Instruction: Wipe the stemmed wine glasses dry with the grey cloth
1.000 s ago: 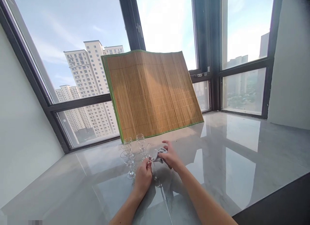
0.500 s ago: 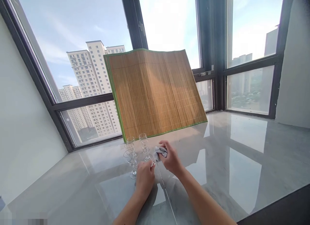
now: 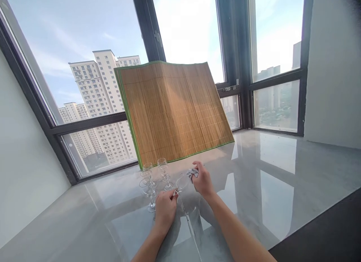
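Observation:
My left hand (image 3: 166, 205) pinches the stem or foot of a stemmed glass (image 3: 183, 181), whose clear bowl tilts to the right. Its exact outline is faint against the counter. My right hand (image 3: 202, 180) is closed around a crumpled white-and-grey cloth (image 3: 193, 173), which is at the rim of that glass; whether they touch I cannot tell. Just left of and beyond my left hand, a small group of similar stemmed glasses stands upright, among them a near glass (image 3: 146, 184) and a far glass (image 3: 162, 166).
A bamboo mat (image 3: 175, 111) with green edging leans against the window behind the glasses. The glossy grey marble counter (image 3: 242, 209) shows bright reflections and a thin seam. Dark window frames (image 3: 245, 62) and white walls (image 3: 332, 77) enclose it.
The cloth in my right hand has moved away from my left hand, up and to the right, baring the glass bowl. The whole view has shifted slightly.

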Motion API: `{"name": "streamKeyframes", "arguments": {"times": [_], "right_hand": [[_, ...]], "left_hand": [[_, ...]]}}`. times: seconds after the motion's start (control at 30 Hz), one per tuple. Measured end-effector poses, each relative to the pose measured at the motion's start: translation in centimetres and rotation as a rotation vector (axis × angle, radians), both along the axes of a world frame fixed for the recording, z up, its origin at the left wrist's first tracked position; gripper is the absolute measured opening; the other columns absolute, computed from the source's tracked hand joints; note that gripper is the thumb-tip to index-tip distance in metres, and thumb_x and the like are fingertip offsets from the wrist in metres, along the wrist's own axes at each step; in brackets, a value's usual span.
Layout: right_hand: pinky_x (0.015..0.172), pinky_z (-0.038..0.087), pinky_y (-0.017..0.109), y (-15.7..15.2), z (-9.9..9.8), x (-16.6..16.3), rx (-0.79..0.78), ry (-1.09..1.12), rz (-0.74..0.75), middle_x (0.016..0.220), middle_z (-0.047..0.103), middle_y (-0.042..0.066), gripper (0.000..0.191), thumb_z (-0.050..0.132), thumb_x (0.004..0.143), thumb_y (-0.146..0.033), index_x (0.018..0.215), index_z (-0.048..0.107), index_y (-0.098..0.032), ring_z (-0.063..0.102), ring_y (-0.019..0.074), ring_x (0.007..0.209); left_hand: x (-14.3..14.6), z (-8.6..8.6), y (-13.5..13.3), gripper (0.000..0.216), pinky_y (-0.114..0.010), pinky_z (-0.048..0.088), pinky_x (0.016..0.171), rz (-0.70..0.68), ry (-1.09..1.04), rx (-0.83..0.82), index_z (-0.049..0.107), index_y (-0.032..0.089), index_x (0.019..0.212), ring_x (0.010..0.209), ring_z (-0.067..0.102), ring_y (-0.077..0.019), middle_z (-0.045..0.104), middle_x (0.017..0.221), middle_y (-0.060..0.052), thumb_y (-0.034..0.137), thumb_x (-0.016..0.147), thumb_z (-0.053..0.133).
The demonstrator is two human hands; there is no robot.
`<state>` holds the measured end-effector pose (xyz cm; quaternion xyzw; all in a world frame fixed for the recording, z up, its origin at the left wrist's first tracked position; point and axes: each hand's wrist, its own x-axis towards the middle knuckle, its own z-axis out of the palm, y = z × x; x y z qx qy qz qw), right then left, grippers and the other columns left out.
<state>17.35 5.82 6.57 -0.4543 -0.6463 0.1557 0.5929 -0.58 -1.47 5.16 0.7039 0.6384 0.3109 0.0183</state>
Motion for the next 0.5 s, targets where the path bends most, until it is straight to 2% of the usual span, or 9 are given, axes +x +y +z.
{"name": "streamKeyframes", "arguments": {"times": [0.17,0.33,0.5], "right_hand": [[0.062,0.037,0.025,0.4,-0.1,0.3,-0.125,0.103,0.217,0.068,0.050,-0.005,0.042,0.051,0.062,-0.015,0.104,0.051,-0.021,0.050,0.0143,0.063],[0.055,0.032,0.025,-0.1,0.6,0.7,-0.311,0.178,0.413,0.067,0.048,-0.006,0.046,0.052,0.057,-0.016,0.103,0.050,-0.020,0.044,0.0129,0.058],[0.058,0.034,0.027,-1.2,1.8,1.0,-0.375,0.295,0.602,0.067,0.049,-0.004,0.041,0.050,0.066,-0.022,0.106,0.049,-0.020,0.046,0.0141,0.060]], "left_hand": [[-0.1,0.2,0.0,0.021,-0.028,0.029,0.073,-0.028,0.041,-0.019,0.067,0.022,0.073,0.080,0.052,-0.0201,0.070,0.078,-0.002,0.020,0.086,0.051],[-0.2,0.3,-0.1,0.022,-0.028,0.029,0.072,-0.031,0.057,-0.022,0.066,0.022,0.071,0.079,0.051,-0.0198,0.069,0.075,-0.001,0.021,0.087,0.050],[-0.2,0.5,-0.1,0.023,-0.028,0.030,0.073,-0.058,0.015,-0.034,0.069,0.022,0.071,0.081,0.051,-0.0205,0.071,0.078,-0.002,0.022,0.086,0.052]]}}
